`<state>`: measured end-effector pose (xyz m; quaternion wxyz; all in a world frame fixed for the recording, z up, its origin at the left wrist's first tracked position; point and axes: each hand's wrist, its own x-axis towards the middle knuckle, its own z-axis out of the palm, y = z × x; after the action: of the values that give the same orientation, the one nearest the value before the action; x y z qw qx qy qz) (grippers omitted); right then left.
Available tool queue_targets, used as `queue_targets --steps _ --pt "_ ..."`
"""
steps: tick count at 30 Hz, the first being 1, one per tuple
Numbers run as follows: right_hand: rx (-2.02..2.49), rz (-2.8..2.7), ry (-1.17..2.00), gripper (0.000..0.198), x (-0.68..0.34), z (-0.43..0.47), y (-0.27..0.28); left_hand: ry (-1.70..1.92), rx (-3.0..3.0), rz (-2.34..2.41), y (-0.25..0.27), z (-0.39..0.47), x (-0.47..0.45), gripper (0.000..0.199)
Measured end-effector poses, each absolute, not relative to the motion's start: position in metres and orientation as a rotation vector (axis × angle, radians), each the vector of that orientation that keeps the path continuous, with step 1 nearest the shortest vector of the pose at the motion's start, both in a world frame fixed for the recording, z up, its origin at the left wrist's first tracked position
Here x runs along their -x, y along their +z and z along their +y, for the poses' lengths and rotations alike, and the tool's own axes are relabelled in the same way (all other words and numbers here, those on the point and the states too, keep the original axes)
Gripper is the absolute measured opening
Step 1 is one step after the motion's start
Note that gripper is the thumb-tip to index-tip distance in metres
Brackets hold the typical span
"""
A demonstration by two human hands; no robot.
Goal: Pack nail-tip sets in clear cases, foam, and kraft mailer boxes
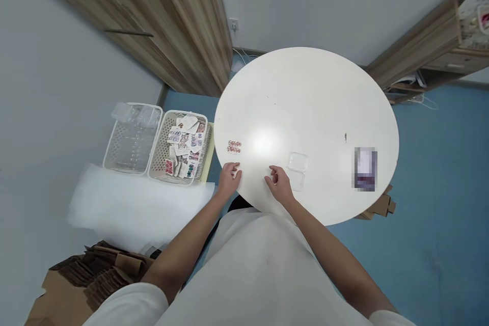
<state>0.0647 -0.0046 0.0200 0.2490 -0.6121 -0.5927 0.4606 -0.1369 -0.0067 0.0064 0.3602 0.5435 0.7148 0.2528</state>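
Note:
My left hand (229, 179) rests at the near edge of the white round table (305, 86), fingers apart and slightly curled, holding nothing. Just beyond it lies a small card with rows of reddish oval pieces (234, 147), possibly press-on nails; it is apart from the fingers. My right hand (280, 183) is further right over the table, its fingers loosely bent with a gap between thumb and forefinger and nothing visible in them. Close beside that hand, a clear plastic hinged box (298, 162) lies unfolded flat, its two halves facing up.
Left of the table stand a white basket of patterned cards (183, 145) and another basket of clear plastic boxes (133, 145). White wrapping sheet (141, 209) and folded cardboard (95, 275) lie nearer me. A pixelated object (365, 169) is at the table's right.

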Motion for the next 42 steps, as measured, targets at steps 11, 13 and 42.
queue_targets --steps 11,13,42 --pt "1.970 -1.994 1.123 0.064 0.051 0.079 -0.003 0.063 -1.726 1.762 0.005 0.084 0.204 0.076" --pt "2.067 -2.031 1.072 0.067 0.056 0.084 -0.004 0.036 -1.734 1.739 0.002 0.088 0.203 0.074" --pt "1.750 -1.834 1.083 0.068 -0.068 -0.023 0.006 0.257 -1.888 1.365 0.016 0.010 0.105 0.062"
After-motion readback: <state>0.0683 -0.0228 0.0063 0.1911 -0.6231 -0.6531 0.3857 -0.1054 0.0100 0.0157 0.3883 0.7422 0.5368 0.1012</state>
